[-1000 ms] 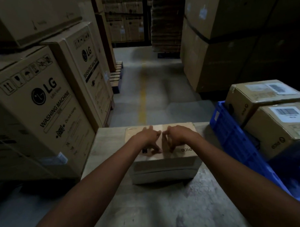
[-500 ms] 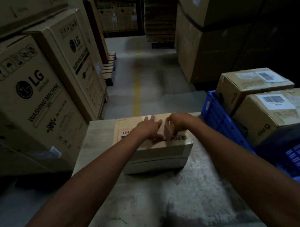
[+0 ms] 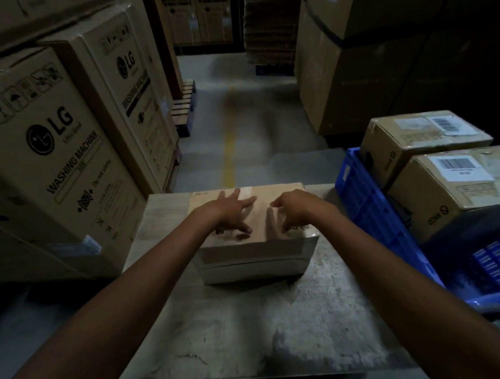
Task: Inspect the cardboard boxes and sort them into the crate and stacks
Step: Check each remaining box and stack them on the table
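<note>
Directly under the fingers of both hands sat the small cardboard box, on a scuffed grey table. Left hand: fingers spread wide, lying flat on the taped lid. Right hand: fingers bent, tips down on the lid, gripping nothing. Both hands hid part of the lid print. The box had a matte brown top, a paler front face and square edges.

Right of the right fingers, well apart, stood a lattice-walled blue plastic crate with a far labelled box and a near labelled box in it. Left of the left fingers stood tall LG cartons. Beyond the fingertips lay the concrete floor with a faded yellow line.
</note>
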A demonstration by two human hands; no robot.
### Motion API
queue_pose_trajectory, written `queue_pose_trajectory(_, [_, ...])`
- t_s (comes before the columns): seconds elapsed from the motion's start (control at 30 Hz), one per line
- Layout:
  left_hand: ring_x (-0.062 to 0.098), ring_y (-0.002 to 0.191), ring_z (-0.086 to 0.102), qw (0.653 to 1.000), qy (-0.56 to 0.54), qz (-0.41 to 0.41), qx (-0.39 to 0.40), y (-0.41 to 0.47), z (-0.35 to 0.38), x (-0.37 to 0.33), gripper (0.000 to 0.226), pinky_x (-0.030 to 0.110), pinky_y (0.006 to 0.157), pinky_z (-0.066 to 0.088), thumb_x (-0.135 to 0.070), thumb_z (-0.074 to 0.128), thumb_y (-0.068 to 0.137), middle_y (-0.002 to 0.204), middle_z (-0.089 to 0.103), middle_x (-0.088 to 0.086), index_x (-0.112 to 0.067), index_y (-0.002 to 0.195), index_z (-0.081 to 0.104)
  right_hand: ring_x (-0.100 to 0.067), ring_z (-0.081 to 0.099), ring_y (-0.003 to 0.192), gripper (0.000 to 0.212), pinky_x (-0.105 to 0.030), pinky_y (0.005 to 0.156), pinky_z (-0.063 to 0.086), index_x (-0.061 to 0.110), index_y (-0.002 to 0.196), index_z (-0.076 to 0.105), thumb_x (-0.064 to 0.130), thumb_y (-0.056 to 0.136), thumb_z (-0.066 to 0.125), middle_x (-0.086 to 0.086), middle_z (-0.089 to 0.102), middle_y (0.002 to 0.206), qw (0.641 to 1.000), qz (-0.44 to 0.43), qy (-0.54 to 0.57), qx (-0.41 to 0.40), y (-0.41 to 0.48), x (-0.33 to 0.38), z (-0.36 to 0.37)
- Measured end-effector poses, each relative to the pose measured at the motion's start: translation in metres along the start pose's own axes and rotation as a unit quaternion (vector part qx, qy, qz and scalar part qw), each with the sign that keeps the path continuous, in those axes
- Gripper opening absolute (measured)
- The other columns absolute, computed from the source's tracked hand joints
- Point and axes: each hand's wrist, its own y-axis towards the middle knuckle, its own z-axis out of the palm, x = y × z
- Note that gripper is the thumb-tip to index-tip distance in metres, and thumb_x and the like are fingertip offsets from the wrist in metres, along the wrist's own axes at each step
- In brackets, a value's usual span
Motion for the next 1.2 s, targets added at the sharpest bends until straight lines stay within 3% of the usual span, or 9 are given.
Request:
queue_pose_trajectory(0.2, [0.042,0.151,0.011,0.998,0.036,-0.04,0.042,-0.001,0.002,0.026,0.104,0.052,0.119,0.025,-0.049,0.073,0.084,0.167,-0.011,0.008,-0.039,0.158,0.002,-0.022,0.065,0.094,0.045,-0.037,0.084,0.057,0.016,0.124,0.068,0.026,0.082,0.081,-0.003,0.069,0.105,0.99,-0.02,-0.138,0.007,0.017,0.03,0.009])
queue_pose_trajectory(0.37, [0.034,0.152,0.014,0.998,-0.058,-0.025,-0.004,0.004,-0.009,0.033,0.11,0.05,0.119,0.023,-0.049,0.077,0.08,0.168,-0.003,0.005,-0.034,0.159,0.001,-0.023,0.059,0.119,0.075,-0.036,0.087,0.052,0.032,0.147,0.05,0.038,0.079,0.082,-0.001,0.06,0.136,0.99,-0.04,-0.129,-0.039,0.026,0.021,-0.002])
queue_pose_trajectory(0.53, [0.036,0.151,0.013,1.0,-0.027,-0.013,-0.005,0.009,0.0,0.022,0.109,0.051,0.119,0.02,-0.052,0.078,0.078,0.167,0.002,0.008,-0.032,0.16,0.009,-0.023,0.058,0.115,0.074,-0.035,0.08,0.048,0.036,0.145,0.051,0.045,0.078,0.082,0.0,0.058,0.136,0.993,-0.039,-0.109,-0.01,0.04,0.017,0.0])
queue_pose_trajectory(0.67, [0.04,0.149,0.015,0.988,-0.117,-0.06,-0.087,0.015,0.007,0.035,0.098,0.056,0.119,0.022,-0.061,0.07,0.082,0.166,0.01,0.012,-0.028,0.158,0.017,-0.035,0.041,0.134,0.086,-0.055,0.104,0.044,0.035,0.145,0.046,0.06,0.071,0.081,-0.009,0.038,0.152,0.998,0.024,-0.036,-0.041,0.038,-0.002,0.007])
queue_pose_trajectory(0.73, [0.044,0.149,0.008,0.959,-0.184,-0.148,-0.159,0.012,0.014,0.046,0.087,0.065,0.116,0.02,-0.061,0.064,0.086,0.166,0.004,0.013,-0.029,0.156,0.022,-0.042,0.025,0.145,0.088,-0.061,0.112,0.035,0.029,0.149,0.041,0.061,0.076,0.078,-0.014,0.023,0.162,0.992,0.07,0.065,-0.077,0.033,-0.018,0.02])
queue_pose_trajectory(0.83, [0.046,0.147,0.016,0.878,-0.375,-0.23,-0.189,0.007,0.033,0.06,0.081,0.058,0.117,0.027,-0.055,0.057,0.094,0.165,0.002,0.018,-0.026,0.158,0.017,-0.037,0.038,0.142,0.074,-0.051,0.108,0.042,0.022,0.151,0.037,0.049,0.09,0.07,-0.014,0.036,0.156,0.936,0.131,0.257,-0.203,0.026,-0.032,0.049])
queue_pose_trajectory(0.93, [0.038,0.132,0.049,0.818,-0.496,-0.212,-0.201,0.002,0.047,0.062,0.081,0.048,0.107,0.043,-0.056,0.052,0.097,0.153,0.04,0.02,-0.028,0.159,0.01,-0.031,0.054,0.128,0.07,-0.038,0.095,0.044,0.019,0.153,0.031,0.04,0.096,0.065,-0.009,0.051,0.147,0.884,0.134,0.371,-0.249,0.02,-0.032,0.063])
queue_pose_trajectory(1.03, [0.022,0.09,0.07,0.751,-0.592,-0.19,-0.223,-0.009,0.049,0.059,0.076,0.043,0.082,0.058,-0.054,0.05,0.098,0.115,0.065,0.011,-0.029,0.159,0.012,-0.034,0.044,0.139,0.085,-0.046,0.107,0.042,0.024,0.161,0.015,0.047,0.096,0.064,-0.009,0.041,0.158,0.841,0.153,0.45,-0.257,0.015,-0.032,0.061])
queue_pose_trajectory(1.2, [0.022,0.083,0.066,0.769,-0.548,-0.151,-0.293,-0.029,0.048,0.072,0.048,0.041,0.07,0.057,-0.06,0.04,0.099,0.107,0.065,0.006,-0.027,0.134,0.045,-0.024,0.051,0.123,0.062,-0.044,0.09,0.048,0.037,0.156,0.029,0.047,0.1,0.055,-0.004,0.045,0.147,0.807,0.106,0.494,-0.306,0.0,-0.032,0.054])
